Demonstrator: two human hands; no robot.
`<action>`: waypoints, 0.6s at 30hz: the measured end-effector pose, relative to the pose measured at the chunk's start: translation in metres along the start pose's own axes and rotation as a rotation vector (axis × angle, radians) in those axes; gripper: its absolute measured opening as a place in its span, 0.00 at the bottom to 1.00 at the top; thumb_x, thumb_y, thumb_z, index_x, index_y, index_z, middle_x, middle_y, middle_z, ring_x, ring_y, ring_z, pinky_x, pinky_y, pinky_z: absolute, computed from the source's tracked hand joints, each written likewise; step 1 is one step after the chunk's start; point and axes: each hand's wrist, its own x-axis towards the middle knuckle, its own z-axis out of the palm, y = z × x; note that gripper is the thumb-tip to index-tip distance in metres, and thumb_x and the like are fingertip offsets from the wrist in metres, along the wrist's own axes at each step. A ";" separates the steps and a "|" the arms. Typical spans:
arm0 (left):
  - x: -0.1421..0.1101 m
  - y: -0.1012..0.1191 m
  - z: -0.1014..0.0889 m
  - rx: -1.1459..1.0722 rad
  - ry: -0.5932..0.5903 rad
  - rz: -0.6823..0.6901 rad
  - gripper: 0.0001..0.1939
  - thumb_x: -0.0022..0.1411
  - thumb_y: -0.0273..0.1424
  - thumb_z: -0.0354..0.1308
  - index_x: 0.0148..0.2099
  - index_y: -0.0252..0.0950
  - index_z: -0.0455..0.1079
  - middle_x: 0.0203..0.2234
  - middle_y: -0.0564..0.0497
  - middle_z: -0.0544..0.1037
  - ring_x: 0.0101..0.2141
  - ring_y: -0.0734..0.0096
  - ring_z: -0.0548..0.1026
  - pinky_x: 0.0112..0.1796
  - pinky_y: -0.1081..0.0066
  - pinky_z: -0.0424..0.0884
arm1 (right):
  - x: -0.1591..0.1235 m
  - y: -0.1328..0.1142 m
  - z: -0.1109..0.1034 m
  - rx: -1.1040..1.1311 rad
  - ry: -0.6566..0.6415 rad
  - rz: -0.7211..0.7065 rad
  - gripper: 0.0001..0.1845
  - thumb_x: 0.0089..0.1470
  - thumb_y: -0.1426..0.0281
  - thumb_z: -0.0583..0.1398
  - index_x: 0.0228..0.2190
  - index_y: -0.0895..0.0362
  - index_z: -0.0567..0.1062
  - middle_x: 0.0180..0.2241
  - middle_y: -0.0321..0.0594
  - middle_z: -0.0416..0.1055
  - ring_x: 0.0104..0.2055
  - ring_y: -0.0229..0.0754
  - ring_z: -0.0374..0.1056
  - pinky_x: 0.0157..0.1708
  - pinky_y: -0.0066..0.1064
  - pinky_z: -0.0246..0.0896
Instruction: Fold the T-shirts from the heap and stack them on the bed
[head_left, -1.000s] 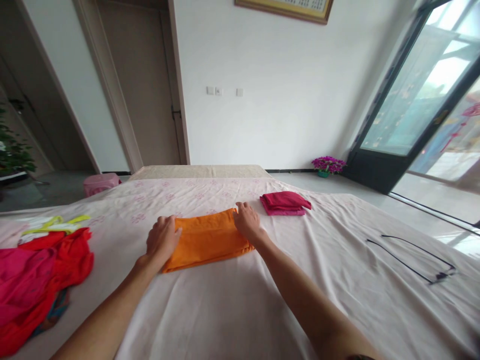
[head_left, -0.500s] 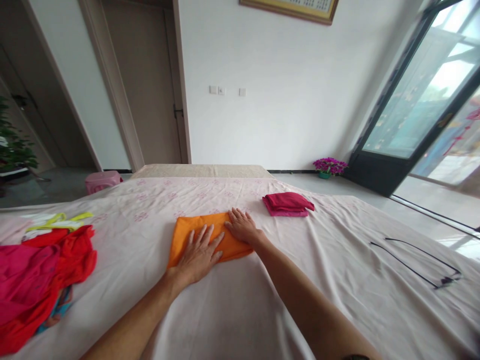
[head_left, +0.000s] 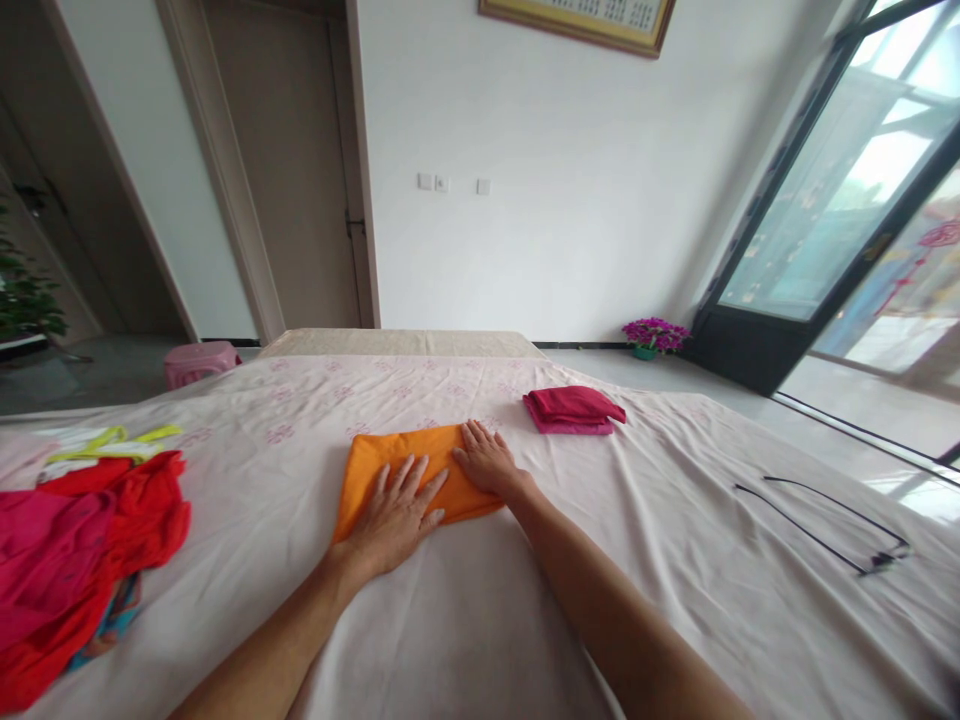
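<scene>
Matt orange cloth (head_left: 356, 485); wrinkled pale cloth sheet (head_left: 442, 630); smooth pink plastic stool (head_left: 201, 364).

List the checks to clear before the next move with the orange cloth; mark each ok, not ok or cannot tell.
1. Left hand flat on the orange cloth, fingers spread: ok.
2. Right hand on the cloth's right end: ok.
3. Cloth's underlying layers lined up: cannot tell, hands and top layer hide them.
4. Dark red folded cloth apart from the orange one: ok.
5. Red and pink clothes at far left folded: not ok, loose heap.
6. Glasses away from both hands: ok, off to the right.
</scene>
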 end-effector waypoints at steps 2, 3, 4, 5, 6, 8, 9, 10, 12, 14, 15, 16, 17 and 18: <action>-0.003 0.000 -0.004 -0.041 -0.015 0.009 0.31 0.69 0.46 0.47 0.71 0.49 0.53 0.71 0.43 0.49 0.70 0.48 0.45 0.65 0.42 0.41 | 0.003 0.003 -0.002 -0.017 -0.006 0.014 0.35 0.68 0.56 0.44 0.69 0.62 0.50 0.71 0.49 0.41 0.73 0.48 0.37 0.69 0.48 0.32; -0.004 0.000 -0.007 -0.074 -0.020 0.020 0.31 0.68 0.48 0.48 0.70 0.51 0.54 0.71 0.44 0.50 0.70 0.48 0.46 0.65 0.42 0.42 | 0.005 0.003 -0.004 -0.030 -0.009 0.020 0.35 0.68 0.57 0.44 0.68 0.61 0.51 0.71 0.49 0.42 0.73 0.48 0.38 0.69 0.49 0.31; -0.005 -0.001 -0.009 -0.114 -0.020 0.032 0.30 0.68 0.49 0.48 0.69 0.52 0.57 0.71 0.46 0.53 0.70 0.49 0.48 0.65 0.43 0.44 | 0.006 0.002 -0.006 -0.044 -0.009 0.033 0.34 0.68 0.57 0.44 0.68 0.61 0.52 0.71 0.50 0.44 0.73 0.49 0.38 0.68 0.49 0.30; -0.004 -0.002 -0.012 -0.157 -0.011 0.041 0.28 0.68 0.49 0.47 0.67 0.52 0.61 0.70 0.47 0.56 0.69 0.51 0.50 0.65 0.45 0.46 | 0.007 0.000 -0.009 -0.059 -0.004 0.051 0.34 0.67 0.58 0.46 0.68 0.62 0.53 0.70 0.51 0.45 0.72 0.50 0.39 0.68 0.50 0.30; -0.004 -0.004 -0.015 -0.196 0.019 0.033 0.26 0.68 0.48 0.46 0.64 0.51 0.66 0.68 0.48 0.60 0.68 0.53 0.52 0.65 0.48 0.48 | 0.007 -0.003 -0.011 -0.072 0.010 0.068 0.33 0.67 0.60 0.47 0.67 0.62 0.54 0.70 0.52 0.47 0.72 0.51 0.40 0.68 0.51 0.29; -0.001 -0.010 -0.021 -0.239 0.146 -0.055 0.23 0.70 0.44 0.45 0.59 0.46 0.72 0.63 0.48 0.67 0.66 0.58 0.58 0.65 0.55 0.53 | 0.005 -0.011 -0.015 -0.084 0.063 0.058 0.33 0.66 0.61 0.48 0.67 0.63 0.56 0.70 0.52 0.47 0.72 0.51 0.40 0.69 0.50 0.29; 0.000 -0.014 -0.023 -0.232 0.224 -0.135 0.22 0.70 0.41 0.45 0.58 0.44 0.73 0.62 0.47 0.69 0.64 0.60 0.61 0.64 0.59 0.55 | 0.002 -0.016 -0.016 -0.081 0.091 0.018 0.33 0.66 0.61 0.48 0.67 0.63 0.56 0.70 0.52 0.46 0.72 0.51 0.39 0.69 0.49 0.29; 0.001 -0.020 -0.026 -0.208 0.291 -0.232 0.21 0.69 0.39 0.46 0.57 0.42 0.73 0.61 0.46 0.70 0.63 0.61 0.63 0.63 0.61 0.58 | -0.001 -0.021 -0.015 -0.076 0.108 -0.041 0.33 0.66 0.60 0.48 0.67 0.62 0.55 0.70 0.51 0.45 0.73 0.50 0.38 0.69 0.48 0.29; 0.000 -0.034 -0.029 -0.131 0.338 -0.432 0.23 0.66 0.37 0.50 0.60 0.38 0.70 0.59 0.41 0.70 0.60 0.57 0.67 0.61 0.61 0.61 | -0.006 -0.030 -0.012 -0.061 0.103 -0.168 0.34 0.67 0.57 0.47 0.68 0.61 0.54 0.71 0.49 0.43 0.73 0.49 0.37 0.69 0.47 0.30; -0.002 -0.050 -0.031 -0.086 0.274 -0.596 0.28 0.63 0.39 0.53 0.63 0.33 0.65 0.58 0.35 0.69 0.57 0.50 0.69 0.57 0.56 0.65 | -0.011 -0.035 -0.006 -0.048 0.049 -0.255 0.35 0.67 0.54 0.46 0.68 0.59 0.54 0.71 0.48 0.43 0.73 0.49 0.37 0.69 0.47 0.31; -0.003 -0.059 -0.032 -0.095 0.237 -0.658 0.31 0.63 0.40 0.54 0.64 0.30 0.63 0.57 0.31 0.69 0.56 0.46 0.70 0.56 0.54 0.66 | -0.012 -0.036 -0.002 -0.041 0.024 -0.280 0.35 0.67 0.53 0.46 0.68 0.58 0.54 0.71 0.48 0.43 0.73 0.49 0.38 0.69 0.47 0.32; -0.004 -0.066 -0.033 -0.131 0.210 -0.709 0.32 0.62 0.40 0.55 0.64 0.28 0.63 0.55 0.30 0.70 0.55 0.45 0.71 0.54 0.54 0.68 | -0.013 -0.036 0.001 -0.035 0.006 -0.295 0.36 0.67 0.51 0.45 0.68 0.57 0.54 0.71 0.47 0.44 0.73 0.50 0.38 0.69 0.48 0.33; -0.005 -0.072 -0.034 -0.194 0.199 -0.741 0.32 0.61 0.39 0.56 0.63 0.27 0.63 0.54 0.29 0.72 0.54 0.45 0.73 0.52 0.54 0.69 | -0.014 -0.036 0.004 -0.030 -0.001 -0.304 0.36 0.67 0.50 0.45 0.68 0.56 0.54 0.71 0.47 0.44 0.73 0.50 0.39 0.69 0.48 0.33; -0.006 -0.077 -0.035 -0.284 0.202 -0.758 0.30 0.60 0.38 0.57 0.61 0.28 0.65 0.51 0.31 0.74 0.52 0.47 0.75 0.50 0.56 0.71 | -0.015 -0.036 0.006 -0.027 0.002 -0.305 0.36 0.67 0.50 0.44 0.68 0.56 0.54 0.71 0.47 0.45 0.72 0.50 0.39 0.69 0.48 0.33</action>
